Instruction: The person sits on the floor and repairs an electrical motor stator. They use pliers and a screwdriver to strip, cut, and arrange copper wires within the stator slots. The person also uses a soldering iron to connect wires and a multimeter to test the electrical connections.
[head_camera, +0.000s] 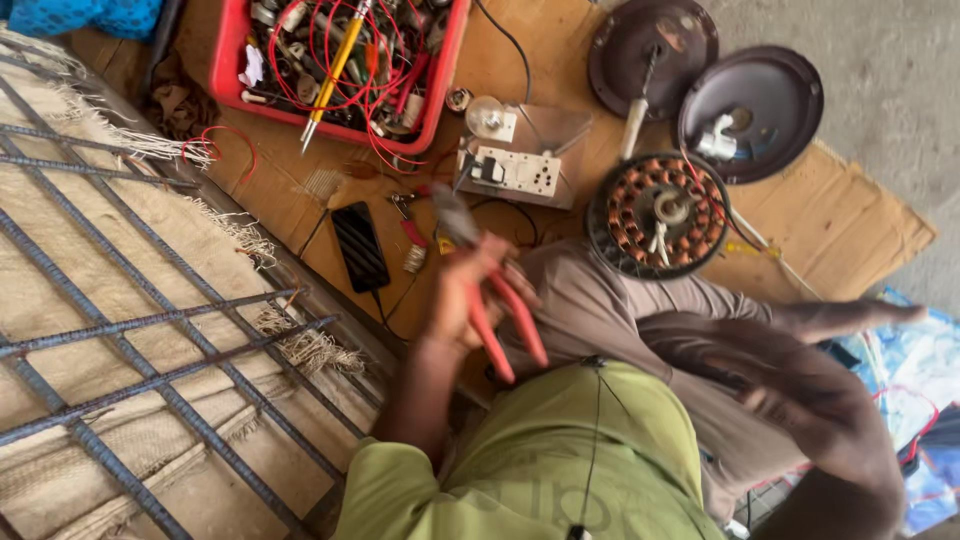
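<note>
Left hand (465, 295) clenched on red-handled pliers (490, 300) – right hand (790, 390) blurred (grip unclear) – nr fan stator (657, 215)

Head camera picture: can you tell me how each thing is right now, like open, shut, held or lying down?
Pliers: red handles spread apart, held up.
Left hand: closed around the pliers.
Right hand: blurred, nothing seen in it.
Fan motor: opened, copper coils showing, lying flat.
Two round covers: taken off, lying hollow side up.
Red tray: full of wires and parts.
Phone: screen dark, lying flat.
</note>
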